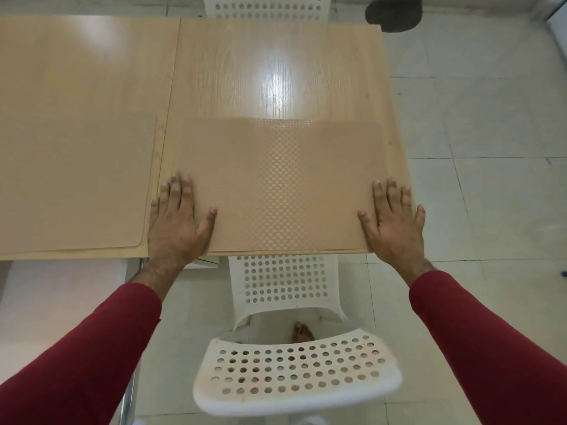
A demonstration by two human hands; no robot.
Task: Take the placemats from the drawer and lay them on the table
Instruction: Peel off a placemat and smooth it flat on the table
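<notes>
We are cataloguing one wooden table (pixel 276 72), light-grained, made of two panels meeting at a seam. We are seeing a tan mat (pixel 282 185) with a fine checked weave lying flat on the right panel, its near edge running along the table's near edge and its far edge reaching about halfway across. We are seeing a second mat (pixel 73 185), plainer in look, lying flat on the left panel just beside the seam, its rounded near corner close to the table edge. We are noting the left hand (pixel 176 219) lying flat, fingers spread, palm down across the first mat's near left corner, partly on bare table; it is grasping nothing. We are noting the right hand (pixel 394 223) doing likewise on the near right corner, fingers spread, released, palm pressing down. Both arms are wearing red sleeves (pixel 92 348). We are listing a white perforated chair (pixel 294 372) standing below the table edge between the arms, its seat tucked partly under the table, and a second chair (pixel 267 7) showing at the far side. Pale floor tiles (pixel 475 133) are lying to the right.
</notes>
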